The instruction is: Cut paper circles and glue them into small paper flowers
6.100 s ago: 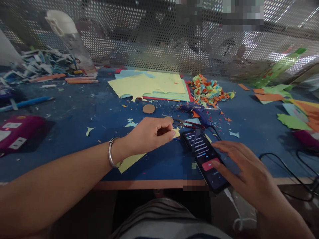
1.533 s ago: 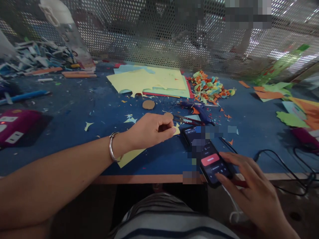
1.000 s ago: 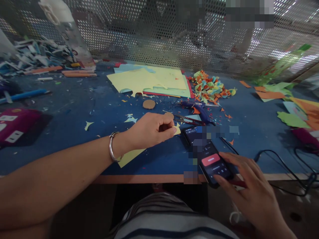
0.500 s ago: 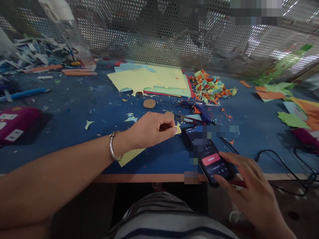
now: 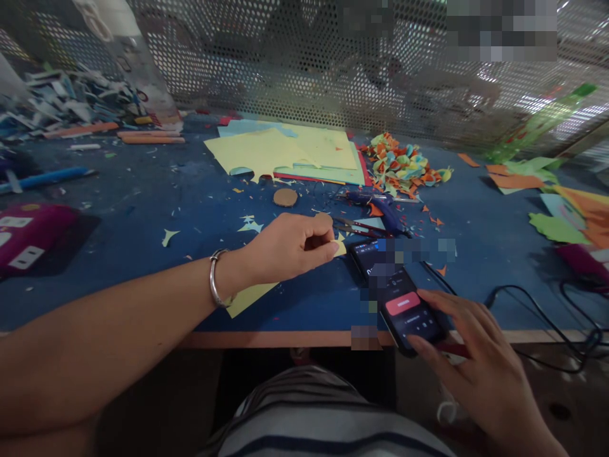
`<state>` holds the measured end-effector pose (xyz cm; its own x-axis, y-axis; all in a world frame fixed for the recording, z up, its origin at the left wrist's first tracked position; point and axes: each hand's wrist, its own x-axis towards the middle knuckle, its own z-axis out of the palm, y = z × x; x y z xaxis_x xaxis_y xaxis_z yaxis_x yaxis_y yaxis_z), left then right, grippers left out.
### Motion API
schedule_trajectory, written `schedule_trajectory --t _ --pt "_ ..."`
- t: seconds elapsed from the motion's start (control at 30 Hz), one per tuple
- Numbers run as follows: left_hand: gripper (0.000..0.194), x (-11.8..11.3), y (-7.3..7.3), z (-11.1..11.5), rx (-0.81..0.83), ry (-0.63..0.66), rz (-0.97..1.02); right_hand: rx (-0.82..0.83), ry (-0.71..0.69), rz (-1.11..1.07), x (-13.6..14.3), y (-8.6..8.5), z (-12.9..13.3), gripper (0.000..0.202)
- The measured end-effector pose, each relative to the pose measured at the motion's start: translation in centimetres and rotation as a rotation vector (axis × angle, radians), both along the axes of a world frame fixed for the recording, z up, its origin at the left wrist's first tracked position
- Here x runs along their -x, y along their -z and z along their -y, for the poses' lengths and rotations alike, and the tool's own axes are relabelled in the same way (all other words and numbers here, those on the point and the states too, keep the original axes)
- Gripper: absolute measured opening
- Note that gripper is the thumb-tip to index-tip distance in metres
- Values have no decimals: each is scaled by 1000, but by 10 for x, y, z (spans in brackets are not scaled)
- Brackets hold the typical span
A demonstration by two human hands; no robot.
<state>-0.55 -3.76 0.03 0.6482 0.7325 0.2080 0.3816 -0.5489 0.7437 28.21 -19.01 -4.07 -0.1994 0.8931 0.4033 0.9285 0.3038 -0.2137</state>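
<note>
The left hand [image 5: 290, 247] pinches a yellow scrap [image 5: 340, 248] at 10 o'clock from the phone [image 5: 404, 306]. The right hand [image 5: 480, 355], thumb and fingers spread, is positioned at the phone's 4 o'clock side. Scissors [image 5: 365, 229] lie at its 11 o'clock, the glue gun [image 5: 391, 220] at 12.

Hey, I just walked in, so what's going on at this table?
At a blue table, the person's left hand pinches a small yellow paper piece. The right hand is at the lower end of a lit phone; I can't tell whether it grips it. Scissors and a glue gun lie beyond the phone, with a heap of colourful paper cuttings farther back.
</note>
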Motion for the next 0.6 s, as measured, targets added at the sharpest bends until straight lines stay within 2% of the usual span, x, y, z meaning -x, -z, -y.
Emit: schedule_trajectory --t 0.1,0.3,0.6 --pt "21 0 0 0 -6 0 -1 19 45 -9 3 0 3 46" --pt "22 0 1 0 -9 7 -20 100 171 -13 14 2 7 74" --pt "22 1 5 -1 -20 11 -5 15 266 -116 26 2 4 72"
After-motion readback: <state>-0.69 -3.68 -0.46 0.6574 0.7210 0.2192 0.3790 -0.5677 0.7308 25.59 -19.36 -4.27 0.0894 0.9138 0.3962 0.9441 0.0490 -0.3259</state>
